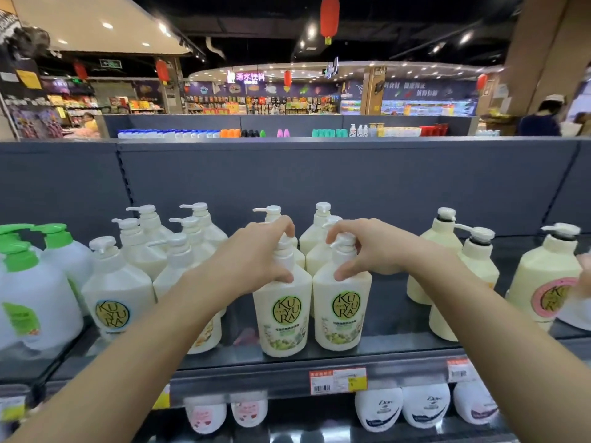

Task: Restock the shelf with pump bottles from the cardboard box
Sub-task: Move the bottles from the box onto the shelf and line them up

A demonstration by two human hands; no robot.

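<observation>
The left hand (256, 251) pinches the pump neck of a cream plastic bottle (281, 311) at the grey shelf's (399, 356) front edge; the right hand (371, 247) likewise grips its twin (342, 308), just beside it. Releasing off-balance could tip either bottle forward. Both green labels read KUYURA; smaller print seems illegible. The cardboard box is unseen.

We find two pump bottles (283, 311) (342, 308) side by side at the near edge of the shelf (319, 359), our left hand (256, 254) on the left one and our right hand (367, 247) on the right one. More bottles (316, 235) stand behind them and to either side. A price tag (338, 380) hangs on the shelf edge just below, with further bottles (425, 406) on the shelf beneath.
</observation>
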